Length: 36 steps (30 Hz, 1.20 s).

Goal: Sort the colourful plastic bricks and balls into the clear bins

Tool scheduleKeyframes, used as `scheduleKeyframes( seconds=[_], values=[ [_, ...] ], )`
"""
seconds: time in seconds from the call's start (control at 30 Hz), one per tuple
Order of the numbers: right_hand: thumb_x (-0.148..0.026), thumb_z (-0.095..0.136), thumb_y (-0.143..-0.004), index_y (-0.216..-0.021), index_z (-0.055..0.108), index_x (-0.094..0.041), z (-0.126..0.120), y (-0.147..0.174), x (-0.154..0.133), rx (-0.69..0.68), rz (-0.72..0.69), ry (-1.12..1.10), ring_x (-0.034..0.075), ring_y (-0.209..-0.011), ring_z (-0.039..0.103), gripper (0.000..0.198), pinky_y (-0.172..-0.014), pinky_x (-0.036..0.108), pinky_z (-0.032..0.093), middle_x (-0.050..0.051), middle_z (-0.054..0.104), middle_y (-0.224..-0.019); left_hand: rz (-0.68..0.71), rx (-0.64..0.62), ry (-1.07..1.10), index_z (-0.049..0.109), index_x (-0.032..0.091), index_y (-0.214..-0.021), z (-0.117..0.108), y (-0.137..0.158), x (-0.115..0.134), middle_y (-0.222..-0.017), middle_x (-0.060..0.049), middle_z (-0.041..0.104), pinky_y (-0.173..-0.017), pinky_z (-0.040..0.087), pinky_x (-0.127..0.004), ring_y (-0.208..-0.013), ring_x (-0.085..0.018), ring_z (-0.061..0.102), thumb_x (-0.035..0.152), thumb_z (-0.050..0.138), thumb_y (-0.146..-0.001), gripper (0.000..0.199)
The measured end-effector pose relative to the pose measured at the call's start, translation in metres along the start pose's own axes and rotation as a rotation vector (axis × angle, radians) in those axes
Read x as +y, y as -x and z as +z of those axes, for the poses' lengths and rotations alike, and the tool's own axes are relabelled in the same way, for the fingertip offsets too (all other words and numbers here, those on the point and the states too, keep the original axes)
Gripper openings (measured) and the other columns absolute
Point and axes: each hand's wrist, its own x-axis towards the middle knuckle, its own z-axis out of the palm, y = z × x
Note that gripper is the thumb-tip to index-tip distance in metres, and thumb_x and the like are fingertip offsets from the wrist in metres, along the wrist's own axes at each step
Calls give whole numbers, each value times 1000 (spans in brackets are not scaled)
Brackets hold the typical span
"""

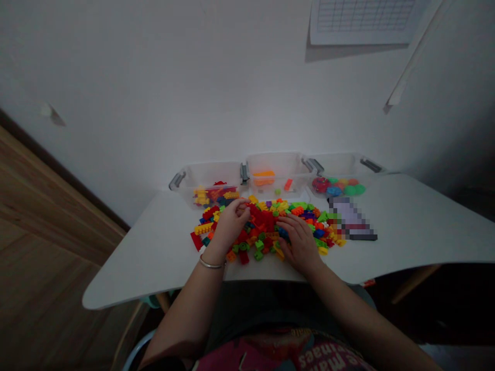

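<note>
A loose heap of colourful toy building bricks [258, 243] lies on the white table in front of me. My left hand [232, 221] is over the left side of the heap, its fingers curled together in a pinch. Whatever sits between those fingertips is too small to make out. Just right of them is a cluster of red bricks [265, 220]. My right hand [299, 239] rests on the right part of the heap, with fingers stretched out and the thumb apart. Under its fingertips a blue brick [284, 233] shows partly; I see no firm grip on it.
Three clear plastic bins stand along the wall: the left bin [216, 170] with mixed toy pieces, the middle bin [276, 158] with a few orange ones, the right bin [340, 161] with rounded coloured pieces. A pixelated dark-edged flat object [353, 219] lies right of the heap on the table [417, 221].
</note>
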Motion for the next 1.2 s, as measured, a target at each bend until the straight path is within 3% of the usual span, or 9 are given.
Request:
scheduleKeyframes(
  seconds=[0.1,0.23,0.4,0.63,0.83,0.93,1.03,1.2],
  values=[
    [-22,51,-89,-123,56,-18,0,0,0,-2,14,-3,26,-124,51,35,-105,49,43,11,64,-122,-53,36,239,59,17,-95,-1,-3,3,-68,2,64,-55,50,-22,-58,-12,63,24,60,-75,21],
    [-23,52,-89,-123,56,-18,0,2,1,-3,21,2,26,-123,51,35,-104,49,44,10,64,-121,-80,175,447,53,19,-99,-9,-11,4,-66,4,63,-54,51,-21,-59,-12,66,30,62,-76,27],
    [-22,52,-89,-124,56,-18,0,1,2,12,9,-4,26,-124,51,35,-104,48,44,11,64,-122,72,412,454,49,21,-102,-33,-28,5,-80,2,65,-59,54,-19,-66,-10,68,30,61,-78,28],
    [-23,51,-89,-125,56,-20,-1,-1,-1,3,19,-18,26,-124,52,37,-105,49,44,10,65,-121,346,664,16,49,21,-110,-70,-69,-6,-100,-4,64,-78,55,-26,-81,-11,66,21,54,-81,29],
    [-23,52,-89,-124,56,-19,-1,0,0,-2,13,-7,26,-124,51,36,-105,49,43,10,64,-123,361,503,-551,62,15,-103,-85,-80,-18,-105,-11,67,-92,49,-39,-98,-22,62,16,49,-80,27],
    [-22,52,-89,-123,56,-18,0,0,0,5,1,-4,26,-124,51,35,-105,49,44,11,64,-122,304,414,-789,67,15,-96,-84,-77,-22,-101,-13,70,-105,38,-51,-103,-27,62,15,43,-82,27],
    [-21,52,-88,-123,56,-18,1,-1,-1,13,-6,-4,26,-123,51,35,-104,48,44,11,65,-121,267,394,-946,69,14,-97,-79,-75,-26,-95,-14,72,-111,24,-58,-96,-28,64,16,36,-86,35],
    [-23,51,-88,-124,57,-20,2,-1,-2,-4,10,-11,27,-123,52,36,-104,50,44,10,64,-122,237,393,-1036,71,10,-99,-76,-75,-28,-88,-16,73,-110,27,-54,-90,-28,66,19,33,-86,41]
  ],
)
